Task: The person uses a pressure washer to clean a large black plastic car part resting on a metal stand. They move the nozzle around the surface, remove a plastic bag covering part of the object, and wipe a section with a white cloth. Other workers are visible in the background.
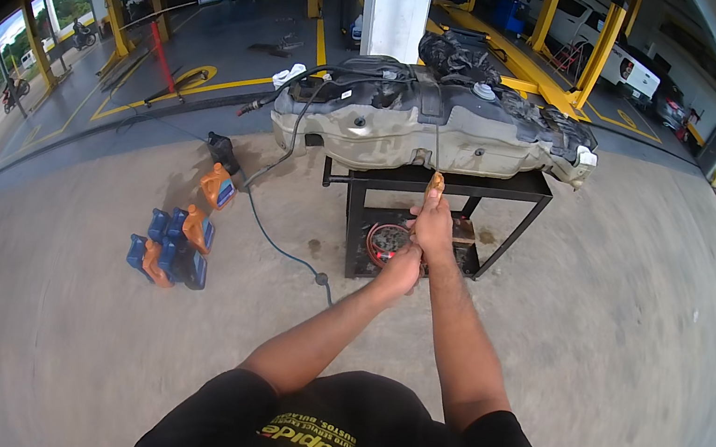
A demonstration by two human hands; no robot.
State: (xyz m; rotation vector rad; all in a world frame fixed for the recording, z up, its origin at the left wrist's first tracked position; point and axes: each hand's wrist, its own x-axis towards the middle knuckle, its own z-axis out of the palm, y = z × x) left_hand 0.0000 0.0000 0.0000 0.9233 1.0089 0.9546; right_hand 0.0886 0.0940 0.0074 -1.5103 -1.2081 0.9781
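Note:
My right hand [435,228] reaches out in front of me, closed round a small orange-tan object [438,183] whose kind I cannot make out. Its tip points toward the tank. Just below and to the left, my left hand [399,270] is closed against the base of my right hand; whatever it grips is hidden. Beyond both hands a large dusty grey-and-black fuel tank [373,136] lies on a black metal cart [515,193]. A dark strap [430,94] runs over the tank's middle.
Orange jugs [198,228] and blue jugs [137,253] stand on the concrete at left, near a black container [222,153]. A hose [278,250] trails from the tank across the floor. Red cable [383,232] lies on the cart's lower shelf. Behind rises a white pillar [397,3].

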